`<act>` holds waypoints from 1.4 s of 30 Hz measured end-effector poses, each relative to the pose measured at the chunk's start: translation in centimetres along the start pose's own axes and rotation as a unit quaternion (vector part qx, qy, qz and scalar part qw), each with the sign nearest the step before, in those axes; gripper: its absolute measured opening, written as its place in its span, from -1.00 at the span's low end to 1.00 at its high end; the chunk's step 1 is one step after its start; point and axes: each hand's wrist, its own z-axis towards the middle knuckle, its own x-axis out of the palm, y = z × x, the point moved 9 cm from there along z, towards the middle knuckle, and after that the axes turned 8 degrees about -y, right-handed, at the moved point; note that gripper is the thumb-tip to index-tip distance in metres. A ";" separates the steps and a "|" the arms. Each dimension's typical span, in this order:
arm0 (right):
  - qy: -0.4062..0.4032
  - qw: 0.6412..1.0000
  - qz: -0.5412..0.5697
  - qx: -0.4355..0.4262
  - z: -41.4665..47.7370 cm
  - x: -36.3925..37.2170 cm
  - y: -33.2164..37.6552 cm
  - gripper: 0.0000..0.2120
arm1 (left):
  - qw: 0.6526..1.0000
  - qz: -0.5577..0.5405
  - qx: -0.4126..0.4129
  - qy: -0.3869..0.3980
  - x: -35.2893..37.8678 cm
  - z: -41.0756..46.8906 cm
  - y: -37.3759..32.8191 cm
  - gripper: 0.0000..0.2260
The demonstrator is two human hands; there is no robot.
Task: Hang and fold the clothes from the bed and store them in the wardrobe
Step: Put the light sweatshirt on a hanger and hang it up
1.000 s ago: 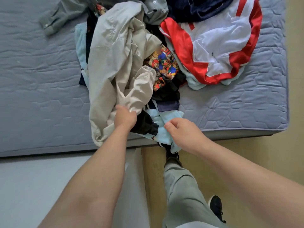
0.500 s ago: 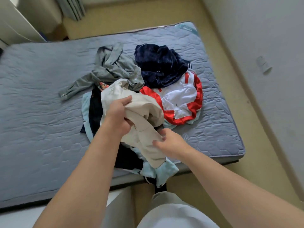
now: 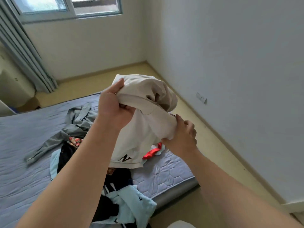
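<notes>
Head view, single camera. I log the left hand [image 3: 113, 107] raised in front of me, its fingers [image 3: 118, 85] curled round the bunched upper part of the beige garment [image 3: 144, 129], thumb up along the cloth. The right hand [image 3: 182, 134] sits lower and to the right, fingers closed in a pinch on a rolled fold of the same garment. The garment is held clear above the bed [image 3: 24, 145]; its loose hem hangs down between my forearms and shows a dark letter mark near the edge. Below it, the pile on the bed: a grey shirt [image 3: 74, 127] spread to the left with one sleeve stretched out, a dark garment [image 3: 65, 155] beside a patterned piece [image 3: 74, 141], a red-and-white piece [image 3: 151, 153] partly hidden behind the beige cloth, and a light blue garment [image 3: 133, 206] draped at the near edge of the mattress. Background: window [image 3: 65, 5] and grey curtain [image 3: 28, 55] at upper left, a wall socket [image 3: 201, 97] low on the right wall, and yellowish floor [image 3: 213, 153] alongside the bed.
</notes>
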 end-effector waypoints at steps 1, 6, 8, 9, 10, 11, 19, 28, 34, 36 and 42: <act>-0.011 1.000 0.000 0.030 0.3 -1.3 -1.2 -0.05 | 1.000 -0.002 0.004 0.014 1.5 -0.4 0.2 -0.79; 0.005 0.979 0.083 0.184 0.1 -4.6 -6.9 0.14 | 0.996 0.016 0.002 0.084 8.2 -1.9 2.3 -0.75; 0.000 0.964 0.130 0.231 -0.4 -5.7 -8.6 0.15 | 0.994 0.027 -0.007 0.108 10.3 -2.5 3.8 -0.72; -0.005 0.958 0.145 0.246 -0.7 -6.2 -9.4 0.15 | 0.993 0.027 -0.013 0.118 11.3 -2.9 4.6 -0.72; -0.015 0.952 0.157 0.261 -1.0 -6.7 -10.2 0.15 | 0.991 0.026 -0.018 0.129 12.2 -3.3 5.3 -0.71; -0.027 0.946 0.167 0.276 -1.3 -7.3 -11.0 0.14 | 0.989 0.023 -0.025 0.142 13.0 -3.7 6.0 -0.69; 0.003 0.888 0.311 0.340 -4.2 -9.5 -16.0 -0.43 | 0.951 0.063 -0.076 0.292 18.6 -7.4 10.6 -0.49; -0.219 0.857 0.397 0.245 -2.4 -21.3 -16.0 -0.91 | 0.972 0.006 -0.087 0.218 19.1 -3.6 14.3 -0.80; -0.272 0.821 0.470 0.175 -2.5 -28.8 -13.5 -0.88 | 0.982 -0.069 -0.132 0.120 16.3 0.9 16.8 -0.82; -0.282 0.843 0.433 0.148 -2.4 -30.3 -13.4 -0.89 | 0.984 -0.069 -0.124 0.108 16.0 1.9 16.8 -0.81; -0.310 0.915 0.229 0.118 -1.3 -32.6 -13.3 -0.75 | 0.991 0.002 -0.111 0.070 15.9 3.0 18.1 -0.93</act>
